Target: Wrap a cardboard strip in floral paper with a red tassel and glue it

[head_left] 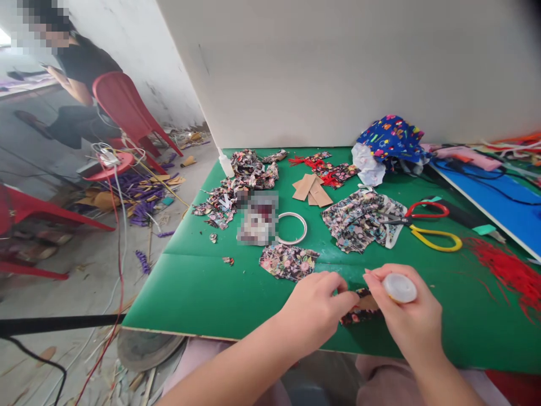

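step: glue being applied to fabric piece (359,309) at near table (203,287) edge | left hand (315,307) pinches piece | right hand (408,313) closed round inverted bottle (399,287) | next: steady squeeze, piece held flat

Bare forearms, no sleeves; hands (359,310) ungloved (pale pink trousers below).

The small flowery piece (359,309) sits between the left hand (315,307) and the right hand (408,316), and the fingers cover most of it. The white bottle (399,287) shows only its round end; the rest is inside the right hand. A blurry patch (257,219) hides something on the green table (203,287). The red threads (509,273) run off the right edge. Both arms are cut off at the bottom.
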Available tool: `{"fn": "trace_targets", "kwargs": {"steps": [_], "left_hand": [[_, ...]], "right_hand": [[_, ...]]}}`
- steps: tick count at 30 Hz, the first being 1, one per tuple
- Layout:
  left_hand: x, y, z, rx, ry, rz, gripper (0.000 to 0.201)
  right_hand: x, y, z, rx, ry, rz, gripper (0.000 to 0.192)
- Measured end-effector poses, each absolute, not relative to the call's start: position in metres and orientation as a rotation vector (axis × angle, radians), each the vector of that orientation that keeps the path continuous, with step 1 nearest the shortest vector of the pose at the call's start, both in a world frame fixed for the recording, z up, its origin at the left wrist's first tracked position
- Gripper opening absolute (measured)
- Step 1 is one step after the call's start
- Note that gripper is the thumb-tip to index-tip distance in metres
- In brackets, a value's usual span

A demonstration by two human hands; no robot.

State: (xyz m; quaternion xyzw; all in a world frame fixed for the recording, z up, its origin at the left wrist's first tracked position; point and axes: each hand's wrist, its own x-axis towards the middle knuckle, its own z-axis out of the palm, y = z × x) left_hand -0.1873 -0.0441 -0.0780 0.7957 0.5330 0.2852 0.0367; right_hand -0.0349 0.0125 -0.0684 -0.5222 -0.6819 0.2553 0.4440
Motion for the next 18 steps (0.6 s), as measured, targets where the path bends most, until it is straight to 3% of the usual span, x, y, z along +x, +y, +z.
{"fn": "trace_targets", "kwargs": {"steps": [18], "left_hand": [[-0.182,-0.048,-0.073,2.431,1.544,0.93,0.017]], "right_hand": [[-0.026,0.011,-0.08,-1.098,-1.705,0.911,0.027]]}}
